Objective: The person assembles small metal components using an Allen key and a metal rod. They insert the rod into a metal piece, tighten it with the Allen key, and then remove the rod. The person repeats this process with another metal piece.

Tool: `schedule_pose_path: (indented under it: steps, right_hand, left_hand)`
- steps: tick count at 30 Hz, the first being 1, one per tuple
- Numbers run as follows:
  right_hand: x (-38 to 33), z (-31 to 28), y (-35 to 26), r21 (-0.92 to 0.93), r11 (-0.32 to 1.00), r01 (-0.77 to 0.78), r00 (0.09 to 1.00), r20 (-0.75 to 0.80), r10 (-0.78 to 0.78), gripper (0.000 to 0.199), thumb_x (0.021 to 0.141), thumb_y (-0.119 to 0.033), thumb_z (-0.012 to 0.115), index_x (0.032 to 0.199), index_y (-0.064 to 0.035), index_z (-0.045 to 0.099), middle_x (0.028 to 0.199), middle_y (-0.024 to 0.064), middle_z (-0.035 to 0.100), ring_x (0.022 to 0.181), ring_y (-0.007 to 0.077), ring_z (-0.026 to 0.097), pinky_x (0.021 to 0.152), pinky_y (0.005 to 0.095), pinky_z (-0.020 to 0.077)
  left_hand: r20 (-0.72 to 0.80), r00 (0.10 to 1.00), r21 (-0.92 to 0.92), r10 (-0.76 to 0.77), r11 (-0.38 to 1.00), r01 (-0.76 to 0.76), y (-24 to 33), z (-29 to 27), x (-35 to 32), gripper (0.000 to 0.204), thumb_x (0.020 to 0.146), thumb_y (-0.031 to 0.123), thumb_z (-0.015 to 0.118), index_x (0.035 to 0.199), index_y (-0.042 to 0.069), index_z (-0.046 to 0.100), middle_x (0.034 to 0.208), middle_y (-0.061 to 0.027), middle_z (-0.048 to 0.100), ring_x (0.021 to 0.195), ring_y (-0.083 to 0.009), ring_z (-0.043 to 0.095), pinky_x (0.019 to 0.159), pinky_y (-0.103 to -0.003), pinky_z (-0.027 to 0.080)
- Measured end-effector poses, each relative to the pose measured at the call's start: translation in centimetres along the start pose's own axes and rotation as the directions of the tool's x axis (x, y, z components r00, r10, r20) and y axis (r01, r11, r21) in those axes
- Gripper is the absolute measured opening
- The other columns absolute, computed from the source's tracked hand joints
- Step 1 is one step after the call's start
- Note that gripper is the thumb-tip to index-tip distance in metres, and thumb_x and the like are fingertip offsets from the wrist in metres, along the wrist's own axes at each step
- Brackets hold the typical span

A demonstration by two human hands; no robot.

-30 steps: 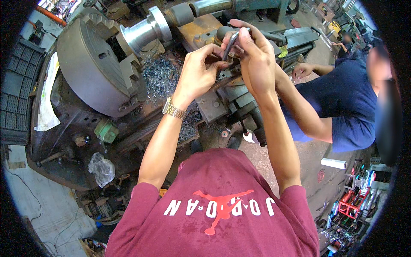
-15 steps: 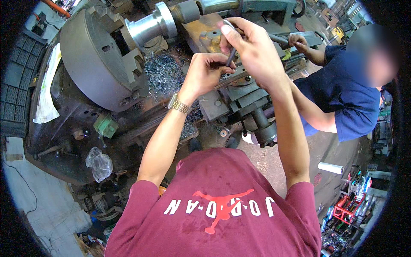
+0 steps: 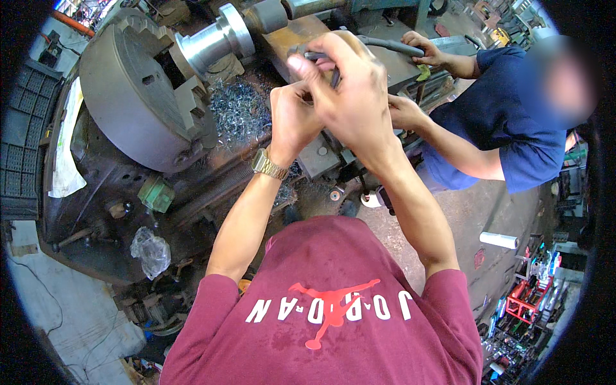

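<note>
My left hand (image 3: 292, 120), with a metal watch on the wrist, is closed around the lower end of a small dark metal tool (image 3: 334, 76). My right hand (image 3: 351, 93) covers the tool from above, fingers pinching its grey upper end. Most of the tool is hidden between the two hands. They are held together above the lathe carriage (image 3: 319, 154), to the right of the big grey chuck (image 3: 138, 102) that grips a shiny steel cylinder (image 3: 212, 37).
Curly metal shavings (image 3: 236, 110) lie on the lathe bed below the chuck. A co-worker in a blue shirt (image 3: 507, 128) stands at the right, one hand (image 3: 422, 46) on the machine's top and the other (image 3: 401, 110) close to my right forearm. A plastic bag (image 3: 151, 250) hangs at lower left.
My hands have stayed together on the tool and shifted slightly left and down in the picture, the right hand closing further over it. The co-worker's far hand has moved up onto the machine.
</note>
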State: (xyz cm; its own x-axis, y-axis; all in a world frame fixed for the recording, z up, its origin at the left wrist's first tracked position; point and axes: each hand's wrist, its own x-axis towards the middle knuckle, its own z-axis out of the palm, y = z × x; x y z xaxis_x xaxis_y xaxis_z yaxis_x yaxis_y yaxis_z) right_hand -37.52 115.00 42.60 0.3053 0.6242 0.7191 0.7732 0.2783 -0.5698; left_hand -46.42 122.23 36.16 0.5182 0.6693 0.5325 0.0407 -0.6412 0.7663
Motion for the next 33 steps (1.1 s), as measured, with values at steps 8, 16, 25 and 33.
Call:
schedule_pose_path:
  steps: [8, 16, 25, 33]
  right_hand:
    - [2.4, 0.1, 4.4, 0.892, 0.443, -0.088, 0.971, 0.177, -0.162, 0.022, 0.088, -0.014, 0.051, 0.071, -0.0018, 0.043, 0.091, 0.0133, 0.052, 0.093, 0.0221, 0.049, 0.084, 0.0354, 0.041]
    - [0.1, 1.5, 4.9, 0.838, 0.544, -0.038, 0.95, -0.139, 0.281, 0.022, 0.103, -0.016, 0.06, 0.109, 0.0048, 0.062, 0.097, 0.0176, 0.07, 0.083, 0.0239, 0.073, 0.077, 0.0349, 0.0627]
    - [2.6, 0.8, 6.9, 0.892, -0.184, -0.413, 0.904, 0.426, 0.033, 0.038, 0.104, -0.031, 0.058, 0.114, 0.0049, 0.063, 0.081, 0.0099, 0.066, 0.064, 0.016, 0.058, 0.058, 0.0262, 0.0463]
    - [2.4, -2.3, 2.6, 0.27, 0.933, -0.238, 0.963, 0.19, 0.19, 0.034, 0.098, -0.03, 0.061, 0.087, 0.0012, 0.069, 0.071, 0.0111, 0.072, 0.064, 0.0247, 0.069, 0.065, 0.0362, 0.055]
  left_hand:
    - [0.014, 0.986, -0.118, -0.165, 0.979, 0.165, -0.3, 0.4, 0.3, 0.021, 0.072, 0.008, 0.09, 0.082, -0.002, 0.074, 0.07, -0.0081, 0.074, 0.062, -0.0066, 0.064, 0.06, -0.026, 0.053]
    - [-0.016, 0.979, -0.079, -0.202, 0.977, 0.2, -0.4, 1.3, 0.1, 0.019, 0.075, 0.003, 0.086, 0.082, -0.003, 0.069, 0.069, -0.0059, 0.071, 0.064, -0.0062, 0.062, 0.06, -0.027, 0.052]
    - [0.398, 0.908, -0.285, -0.13, 0.923, 0.257, -0.8, -0.4, 0.7, 0.023, 0.092, -0.015, 0.053, 0.103, -0.007, 0.071, 0.095, -0.01, 0.076, 0.09, -0.0136, 0.07, 0.086, -0.027, 0.056]
    - [0.192, 0.967, -0.207, -0.168, 0.956, 0.208, -0.1, 0.5, -0.1, 0.021, 0.085, -0.017, 0.059, 0.096, -0.007, 0.074, 0.092, -0.0119, 0.077, 0.086, -0.0154, 0.073, 0.079, -0.027, 0.059]
